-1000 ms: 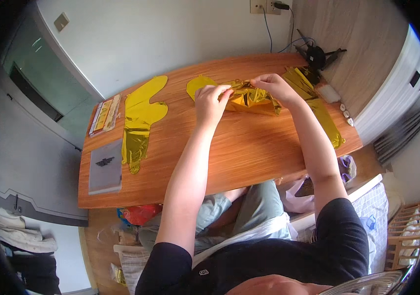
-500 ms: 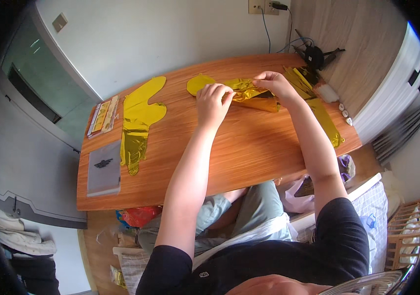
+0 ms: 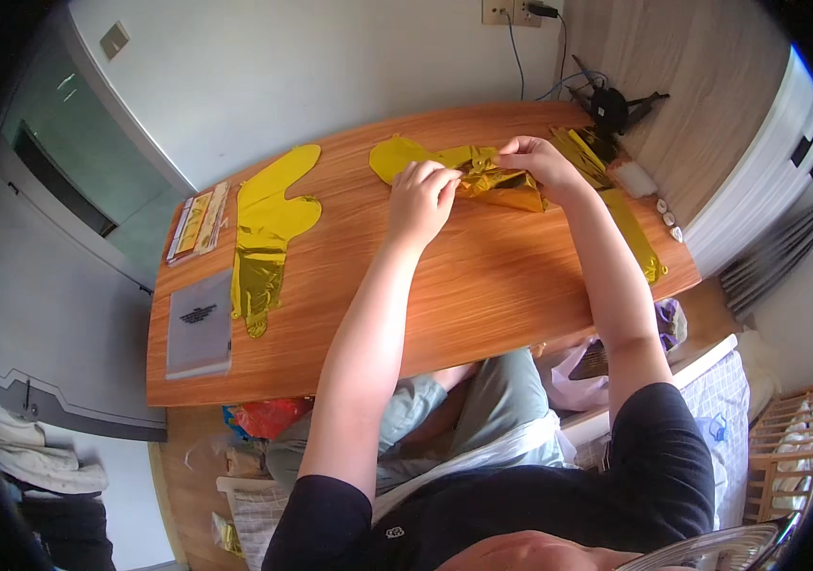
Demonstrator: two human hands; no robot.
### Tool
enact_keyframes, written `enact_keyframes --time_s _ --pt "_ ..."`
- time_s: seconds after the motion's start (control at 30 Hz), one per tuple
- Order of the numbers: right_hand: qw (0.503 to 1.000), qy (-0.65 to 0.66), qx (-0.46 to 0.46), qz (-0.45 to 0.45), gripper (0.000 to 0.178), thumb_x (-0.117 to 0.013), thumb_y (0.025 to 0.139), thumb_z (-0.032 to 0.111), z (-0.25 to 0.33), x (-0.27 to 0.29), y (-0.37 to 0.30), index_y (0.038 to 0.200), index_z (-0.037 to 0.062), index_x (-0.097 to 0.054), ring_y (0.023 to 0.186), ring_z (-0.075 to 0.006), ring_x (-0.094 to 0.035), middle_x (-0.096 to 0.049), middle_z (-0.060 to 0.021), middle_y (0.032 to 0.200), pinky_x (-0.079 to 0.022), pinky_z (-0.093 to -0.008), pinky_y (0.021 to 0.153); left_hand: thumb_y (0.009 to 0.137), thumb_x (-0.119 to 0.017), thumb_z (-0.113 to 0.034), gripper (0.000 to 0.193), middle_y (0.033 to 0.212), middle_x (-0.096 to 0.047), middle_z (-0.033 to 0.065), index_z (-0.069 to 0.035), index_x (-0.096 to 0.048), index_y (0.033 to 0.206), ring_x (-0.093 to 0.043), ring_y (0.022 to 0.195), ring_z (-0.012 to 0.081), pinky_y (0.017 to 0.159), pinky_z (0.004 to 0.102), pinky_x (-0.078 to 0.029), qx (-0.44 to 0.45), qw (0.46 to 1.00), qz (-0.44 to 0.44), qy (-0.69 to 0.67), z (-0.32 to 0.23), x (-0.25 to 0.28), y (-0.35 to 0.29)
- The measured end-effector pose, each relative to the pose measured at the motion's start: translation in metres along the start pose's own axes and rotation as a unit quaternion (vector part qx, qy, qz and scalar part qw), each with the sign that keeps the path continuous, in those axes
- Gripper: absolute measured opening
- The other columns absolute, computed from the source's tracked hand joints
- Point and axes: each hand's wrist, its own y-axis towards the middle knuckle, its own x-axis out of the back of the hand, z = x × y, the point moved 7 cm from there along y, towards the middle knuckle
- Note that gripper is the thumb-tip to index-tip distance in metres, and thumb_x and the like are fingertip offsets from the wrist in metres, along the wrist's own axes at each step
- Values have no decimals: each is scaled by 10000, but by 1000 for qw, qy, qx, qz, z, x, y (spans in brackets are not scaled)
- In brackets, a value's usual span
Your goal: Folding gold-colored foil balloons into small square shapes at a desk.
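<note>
Black short-sleeved shirt, small white mark on left sleeve; grey trousers; forearms bare.

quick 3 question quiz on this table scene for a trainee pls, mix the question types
1. True or false: both hands grip the crumpled gold foil balloon.
2. What lies nearest the flat gold balloon on the table's left part? A) grey pouch B) black device C) white bottle
3. Fill in: the black device stands at the table's far ____ corner.

Key
1. True: the left hand and right hand pinch it from either side.
2. A: the grey pouch lies right beside its lower end.
3. right
</note>
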Motion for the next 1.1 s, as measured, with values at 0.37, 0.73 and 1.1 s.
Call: enact_keyframes --time_s 0.37,0.73,1.1 --pt "996 -76 -10 -49 231 -796 937 270 -7 3 4 953 56 -712 769 -88 -571 -687 12 866 -438 -263 698 896 -778 -198 159 1259 -694 64 -79 -700 968 -641 1178 291 1027 445 -498 8 999 22 -36 0 1 -2" --pt "998 -64 -9 14 245 -873 848 207 -10 -17 3 865 83 -663 725 -88 -534 -637 19 813 -403 -259 654 801 -867 -248 626 1434 -547 6 -282 -635 1381 -519 1297 264 1115 465 -421 -63 997 33 28 -17 4 -2" --pt "991 -39 -69 105 153 -745 889 78 -9 -32 -5 897 93 -593 753 -74 -554 -610 24 845 -431 -233 674 752 -839 -188 451 1341 -600 -81 -326 -752 1173 -524 1249 209 1077 420 -412 -118 989 -16 85 -28 13 0"
